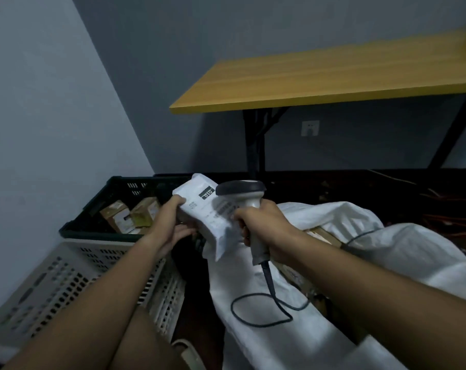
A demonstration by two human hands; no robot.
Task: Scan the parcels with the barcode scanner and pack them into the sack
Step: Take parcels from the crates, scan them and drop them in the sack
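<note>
The left hand (170,222) has its grip clamped on a white parcel (209,212), held above the sack (402,249). The right hand (264,225) has its grip wrapped round the scanner (246,198), its head touching the parcel's label. More parcels (130,213) lie in the dark crate (111,188).

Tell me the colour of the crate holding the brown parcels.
Dark green crate, seen best in the head view.

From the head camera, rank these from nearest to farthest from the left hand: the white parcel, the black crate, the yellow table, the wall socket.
1. White plastic mailer parcel: gripped by the left hand.
2. Black plastic crate: just behind the hand, to its left.
3. Yellow wooden table and white wall socket: both far back on the right, too close to call.
</note>
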